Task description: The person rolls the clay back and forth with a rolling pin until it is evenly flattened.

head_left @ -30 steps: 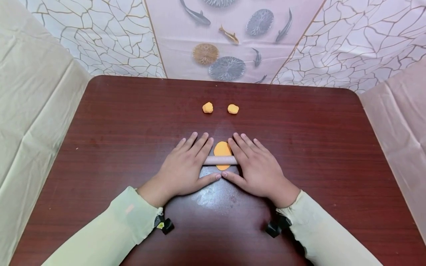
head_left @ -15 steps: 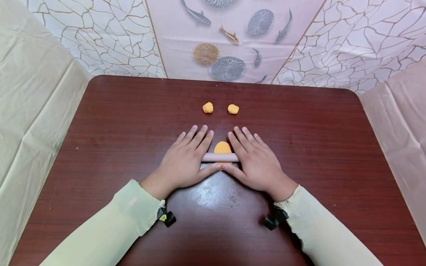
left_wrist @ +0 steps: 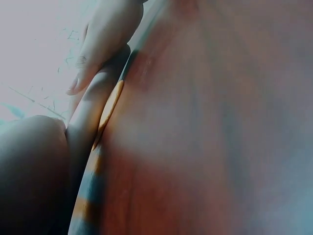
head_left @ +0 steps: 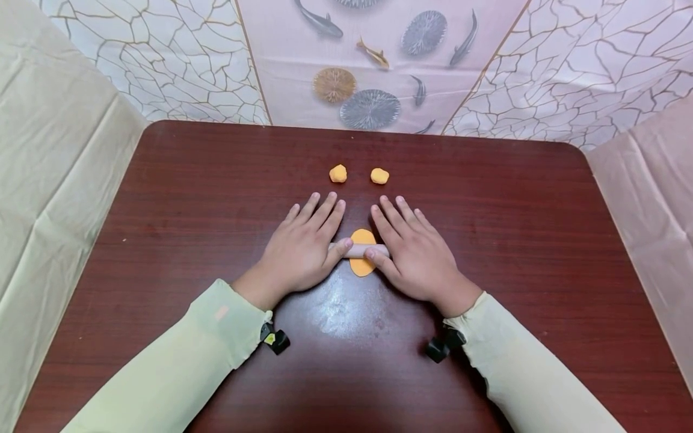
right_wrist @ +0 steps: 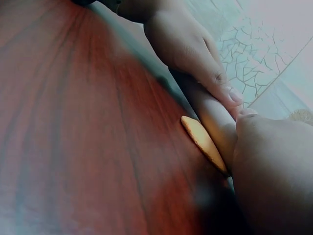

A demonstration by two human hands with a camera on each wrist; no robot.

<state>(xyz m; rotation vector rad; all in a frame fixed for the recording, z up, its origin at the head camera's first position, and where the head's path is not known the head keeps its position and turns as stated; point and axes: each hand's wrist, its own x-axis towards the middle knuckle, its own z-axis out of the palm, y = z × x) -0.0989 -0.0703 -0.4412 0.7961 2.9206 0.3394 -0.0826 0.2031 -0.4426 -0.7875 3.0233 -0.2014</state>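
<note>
A flat orange oval of dough (head_left: 362, 268) lies on the table beneath a pale rolling pin (head_left: 359, 251), which crosses its middle. My left hand (head_left: 299, 249) rests on the left end of the pin with straight, spread fingers. On the other end, my right hand (head_left: 422, 258) lies the same way, palm down. Both thumbs sit over the pin, near the dough's two sides. The palms hide the ends of the pin. In the right wrist view, the thin edge of the dough (right_wrist: 203, 142) shows in front of the pin (right_wrist: 215, 115).
Two small orange lumps, a left one (head_left: 338, 174) and a right one (head_left: 379, 175), sit beyond my fingertips. The dark red-brown table (head_left: 216, 174) has rounded back corners. A patterned cloth (head_left: 373, 72) hangs behind it, with plain beige cloth at both sides.
Both hands have moved forward, away from me, and the rolling pin has rolled forward a little over the dough. The thumbs have shifted from the table onto the pin.
</note>
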